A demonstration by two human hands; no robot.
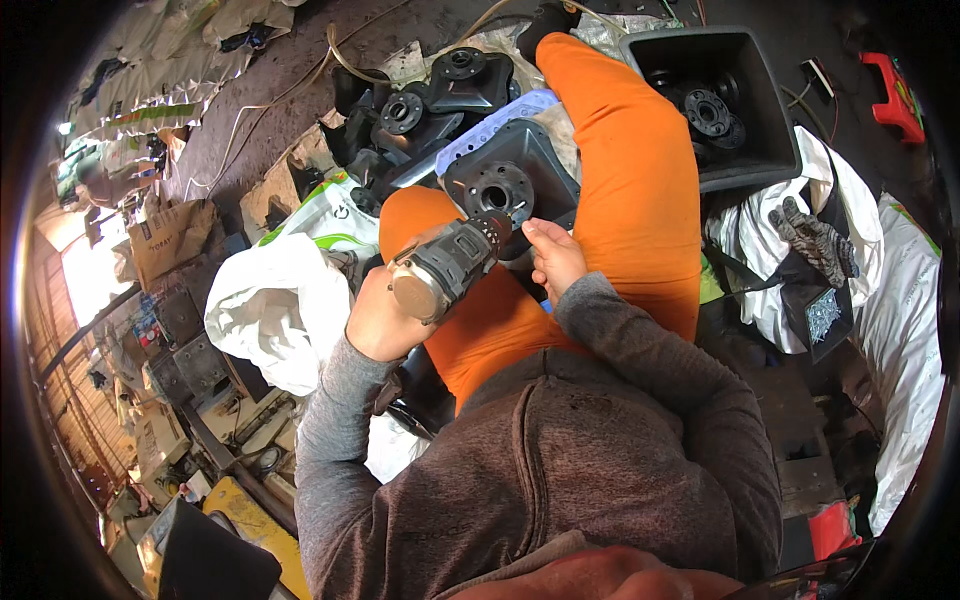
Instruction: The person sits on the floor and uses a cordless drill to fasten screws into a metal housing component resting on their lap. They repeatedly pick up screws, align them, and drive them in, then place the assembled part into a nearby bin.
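Note:
My left hand (382, 318) is wrapped round a cordless drill (447, 262). The drill's chuck points away from me, toward a black square plastic part with a round flange (500, 188) in front of my lap. A small thin bright piece shows by the chuck's tip, against the flange; I cannot tell whether it is a bit or a screw. Close beside it is my right hand (556, 262), thumb and finger pinched together. What they hold, if anything, is too small to name. My orange-trousered legs (640, 160) lie either side of the black part.
More black flanged parts (463, 78) are heaped beyond, next to a lilac plastic crate (495, 130). A black bin (705, 45) at the far right holds round flanges. Right of me lie a tray of screws (823, 318), a knitted glove (812, 240) and white sacks (905, 350).

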